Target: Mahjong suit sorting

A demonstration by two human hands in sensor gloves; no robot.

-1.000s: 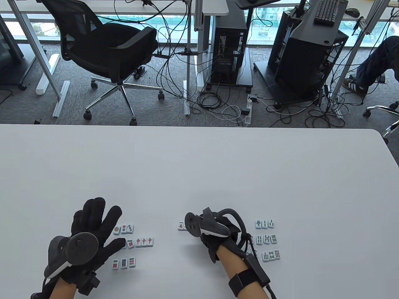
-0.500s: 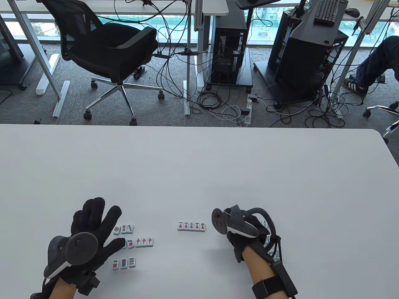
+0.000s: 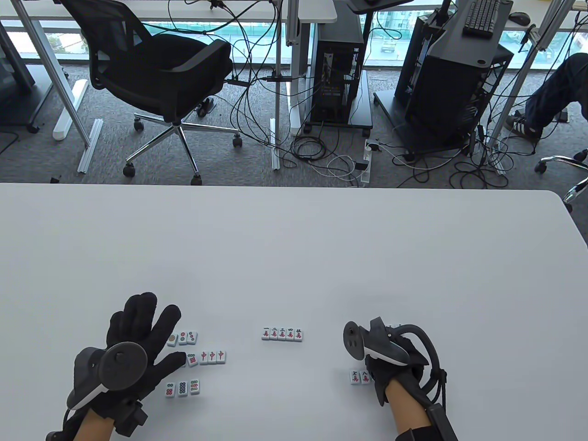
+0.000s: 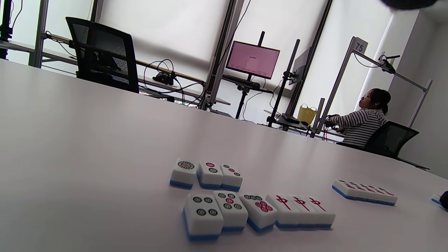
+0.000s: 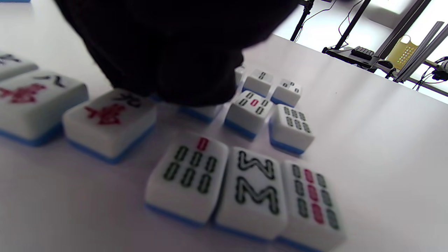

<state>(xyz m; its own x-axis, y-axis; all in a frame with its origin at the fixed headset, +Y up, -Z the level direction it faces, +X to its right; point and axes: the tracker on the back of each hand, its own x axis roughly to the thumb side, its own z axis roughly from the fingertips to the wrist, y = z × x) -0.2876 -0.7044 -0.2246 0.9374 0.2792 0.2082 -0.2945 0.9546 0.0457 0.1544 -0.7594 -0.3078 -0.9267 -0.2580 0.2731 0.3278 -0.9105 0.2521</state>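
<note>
My right hand (image 3: 390, 363) sits over the bamboo tiles (image 5: 245, 189) in the table view, so only my right wrist cam shows them, in rows of three, and the nine-character tile (image 5: 110, 120) just beside the glove. Can't tell if those fingers are curled or flat. My left hand (image 3: 133, 340) lies spread flat, covering part of the dots. Mid-table there's a row of five character tiles (image 3: 282, 334), plus three red dragons (image 4: 302, 210) beside the dots.
</note>
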